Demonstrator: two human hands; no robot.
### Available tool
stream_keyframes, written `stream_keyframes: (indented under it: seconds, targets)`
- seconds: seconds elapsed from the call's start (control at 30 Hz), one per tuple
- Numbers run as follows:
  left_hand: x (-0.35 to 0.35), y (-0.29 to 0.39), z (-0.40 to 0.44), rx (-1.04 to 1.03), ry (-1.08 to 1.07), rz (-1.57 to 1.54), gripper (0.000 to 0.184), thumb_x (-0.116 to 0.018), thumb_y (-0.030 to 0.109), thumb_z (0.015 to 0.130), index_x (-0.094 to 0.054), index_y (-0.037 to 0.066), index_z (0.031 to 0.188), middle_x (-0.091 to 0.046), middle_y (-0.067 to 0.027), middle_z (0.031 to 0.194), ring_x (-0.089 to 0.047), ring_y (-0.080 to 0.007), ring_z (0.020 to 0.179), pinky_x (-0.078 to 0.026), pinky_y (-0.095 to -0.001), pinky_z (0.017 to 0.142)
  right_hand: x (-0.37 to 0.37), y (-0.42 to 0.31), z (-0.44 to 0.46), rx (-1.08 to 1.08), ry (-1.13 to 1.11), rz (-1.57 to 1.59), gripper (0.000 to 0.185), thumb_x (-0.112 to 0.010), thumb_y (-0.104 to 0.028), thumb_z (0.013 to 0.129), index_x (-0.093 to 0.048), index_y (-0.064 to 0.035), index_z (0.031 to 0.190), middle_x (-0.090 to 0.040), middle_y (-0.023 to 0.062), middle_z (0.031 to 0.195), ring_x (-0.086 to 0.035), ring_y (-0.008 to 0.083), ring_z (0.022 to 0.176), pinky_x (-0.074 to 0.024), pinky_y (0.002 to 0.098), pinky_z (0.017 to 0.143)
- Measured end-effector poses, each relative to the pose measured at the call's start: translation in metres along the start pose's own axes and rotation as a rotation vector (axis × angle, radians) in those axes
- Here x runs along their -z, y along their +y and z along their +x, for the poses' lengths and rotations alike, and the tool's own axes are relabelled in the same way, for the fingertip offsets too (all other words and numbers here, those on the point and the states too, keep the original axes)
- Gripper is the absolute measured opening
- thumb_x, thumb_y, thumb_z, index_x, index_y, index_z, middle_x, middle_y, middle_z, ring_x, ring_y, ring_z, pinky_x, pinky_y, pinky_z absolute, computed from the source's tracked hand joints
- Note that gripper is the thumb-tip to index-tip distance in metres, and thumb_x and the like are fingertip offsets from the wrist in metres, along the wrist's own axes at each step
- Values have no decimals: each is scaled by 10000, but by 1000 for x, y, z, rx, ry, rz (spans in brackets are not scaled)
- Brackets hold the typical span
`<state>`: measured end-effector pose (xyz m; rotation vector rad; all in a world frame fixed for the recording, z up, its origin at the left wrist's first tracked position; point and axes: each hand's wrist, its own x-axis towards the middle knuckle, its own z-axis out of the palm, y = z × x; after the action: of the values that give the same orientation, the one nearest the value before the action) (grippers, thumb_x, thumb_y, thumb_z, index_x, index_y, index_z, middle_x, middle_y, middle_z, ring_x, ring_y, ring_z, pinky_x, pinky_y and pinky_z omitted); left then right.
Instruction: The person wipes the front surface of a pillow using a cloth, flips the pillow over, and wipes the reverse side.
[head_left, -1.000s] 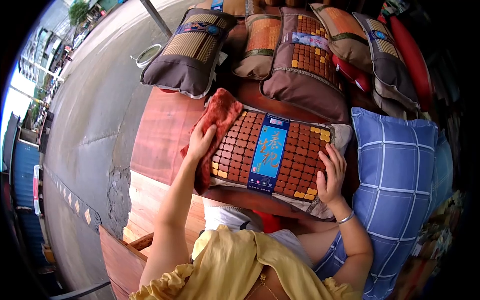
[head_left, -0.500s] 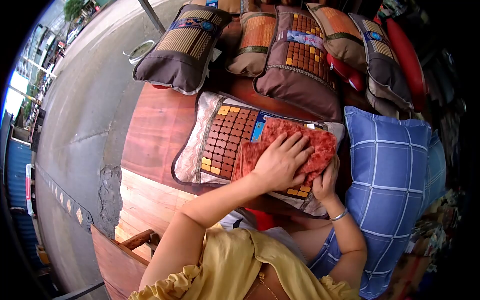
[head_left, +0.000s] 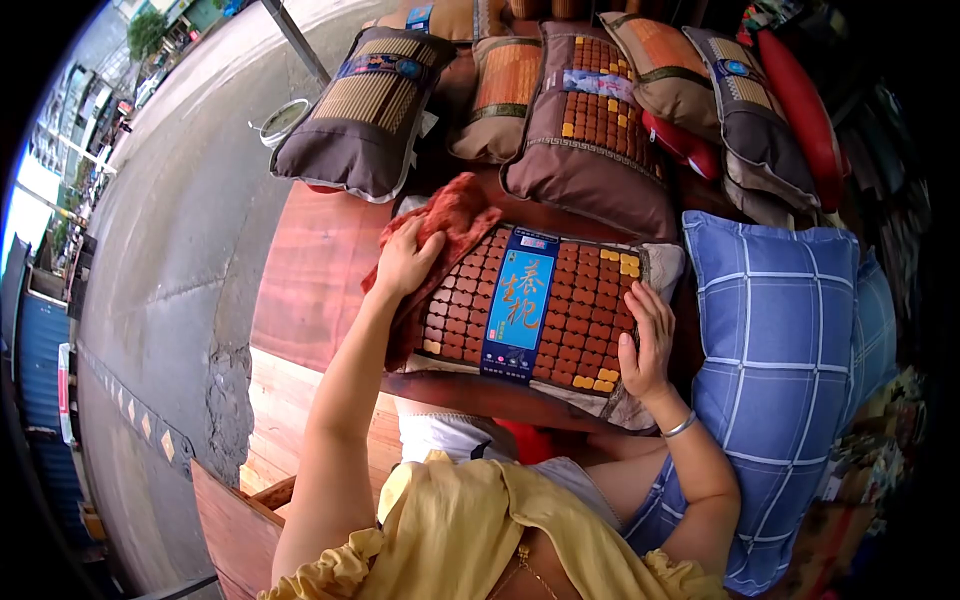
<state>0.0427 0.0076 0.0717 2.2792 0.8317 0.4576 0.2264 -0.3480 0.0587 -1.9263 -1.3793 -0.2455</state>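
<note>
A pillow with a face of brown and yellow tiles point(head_left: 590, 300) lies in front of me, a blue paper label point(head_left: 518, 300) with characters wrapped across its middle. My left hand point(head_left: 405, 262) is at the pillow's left end, its fingers on a rumpled red cloth point(head_left: 465, 215) that covers that end. On the right end of the pillow rests my right hand point(head_left: 650, 340), holding nothing, with its fingers stretched over the tiles and edge.
Several pillows stand along the back, among them a grey one point(head_left: 350, 140) and a brown tiled one point(head_left: 590, 180). A blue checked pillow point(head_left: 770, 350) is close by on the right. The wooden surface point(head_left: 300, 270) ends at the road on the left, where a white bucket point(head_left: 285, 122) stands.
My left hand has swept the red cloth from the pillow's right half to its left end, uncovering the label. My right hand stays at the right end, now on top of the tiles.
</note>
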Motion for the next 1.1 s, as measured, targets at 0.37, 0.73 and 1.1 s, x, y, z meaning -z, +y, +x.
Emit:
stream_keyframes:
  seconds: [0.37, 0.73, 1.1]
  targets:
    - [-46, 80, -59, -266, 79, 328, 627, -630, 363, 850, -494, 55, 1380, -520, -155, 1423, -439, -316, 1360, -256, -545, 1148, 11, -20, 54, -86, -85, 50, 534, -636, -152, 865, -504, -17, 1364, -534, 174, 1337, -478, 357, 1229, -335, 457, 1075]
    - [-29, 63, -32, -162, -12, -873, 552, -518, -25, 929, -423, 46, 1468, -538, -163, 1395, -482, -238, 1314, -375, -362, 1106, -94, -121, 94, -63, -105, -158, 719, -524, -592, 916, -493, -75, 1415, -504, 172, 1405, -387, 351, 1358, -109, 670, 1125]
    - [-31, 3, -26, -162, 197, -19, 338, -594, 267, 939, -662, 78, 1211, -609, -151, 1304, -532, -327, 1257, -322, -474, 1119, -48, -35, 134, -482, -501, -266, 655, -504, -703, 871, -660, -199, 1260, -566, 76, 1405, -386, 304, 1402, -125, 692, 1135]
